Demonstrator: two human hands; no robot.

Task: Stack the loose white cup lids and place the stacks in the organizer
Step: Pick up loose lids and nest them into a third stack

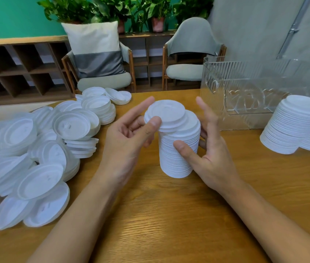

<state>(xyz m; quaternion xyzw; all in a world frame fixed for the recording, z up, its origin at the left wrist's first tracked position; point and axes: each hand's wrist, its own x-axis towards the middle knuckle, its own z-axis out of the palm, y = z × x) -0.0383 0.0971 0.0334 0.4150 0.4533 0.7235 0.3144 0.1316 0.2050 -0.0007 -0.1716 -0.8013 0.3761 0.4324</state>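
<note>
A tall stack of white cup lids (177, 158) stands on the wooden table (169, 215) in the middle. My right hand (207, 149) grips its side, thumb in front and fingers behind. My left hand (129, 133) pinches the top lid (166, 112), which sits slightly off-centre on the stack. A big heap of loose lids (36, 149) lies at the left. The clear plastic organizer (254, 88) stands at the back right.
Two finished lid stacks (294, 126) stand side by side at the right edge, in front of the organizer. A few short stacks (101, 109) sit behind the heap. Two chairs (188, 59) and a low shelf are beyond the table's far edge.
</note>
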